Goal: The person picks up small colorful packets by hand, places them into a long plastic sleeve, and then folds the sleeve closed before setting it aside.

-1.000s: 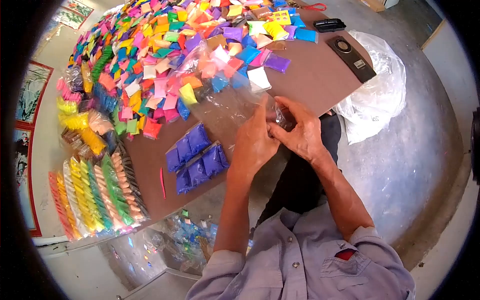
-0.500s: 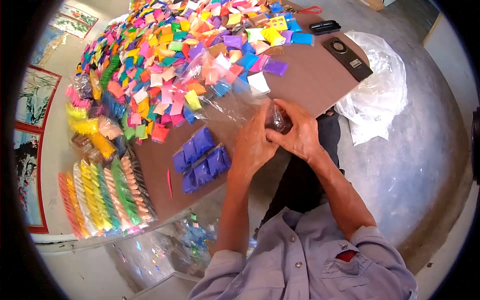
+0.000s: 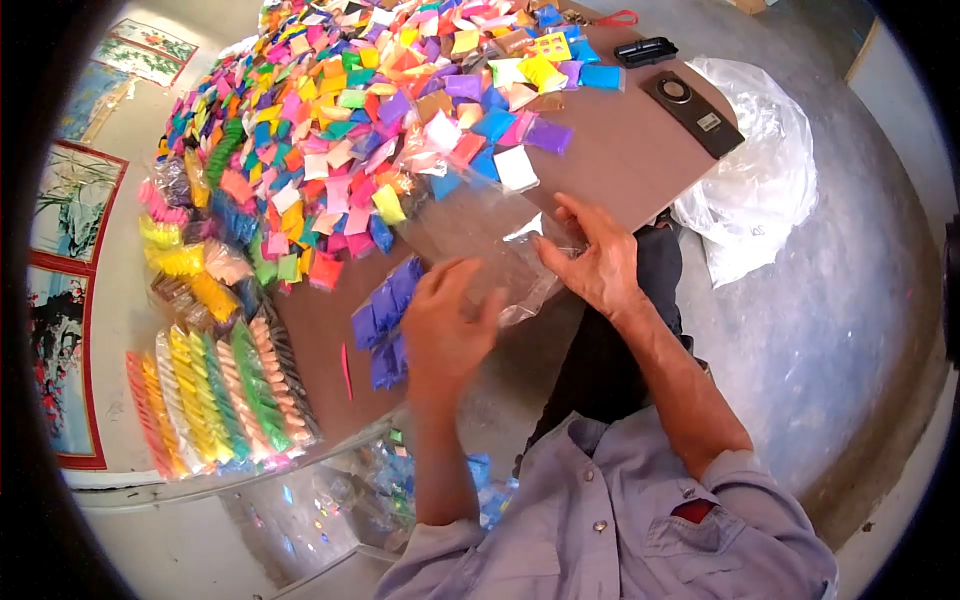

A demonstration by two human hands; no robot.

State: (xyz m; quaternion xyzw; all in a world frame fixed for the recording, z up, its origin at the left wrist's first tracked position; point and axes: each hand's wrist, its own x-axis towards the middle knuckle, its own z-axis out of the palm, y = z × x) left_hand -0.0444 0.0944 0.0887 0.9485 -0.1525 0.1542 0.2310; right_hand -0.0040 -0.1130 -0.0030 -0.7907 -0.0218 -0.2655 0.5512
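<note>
A clear plastic bag stretches from the edge of the pile to my right hand, its near end spread out past the table's edge. My right hand grips that near end, thumb and forefinger apart; the other fingers are partly hidden. My left hand, blurred by motion, is off the bag with its fingers apart and nothing visible in them. It hovers beside the purple-blue packets, which lie in rows on the brown table, and covers part of them.
A big heap of colourful small packets covers the table's far side. Long filled sleeves of packets line the left edge. A pink stick, a dark phone-like device, a black case and a white plastic bag are nearby.
My left hand has let go of the bag's near end and moved left and down toward the purple-blue packets. The bag's end has spread wider while my right hand stays almost in place.
</note>
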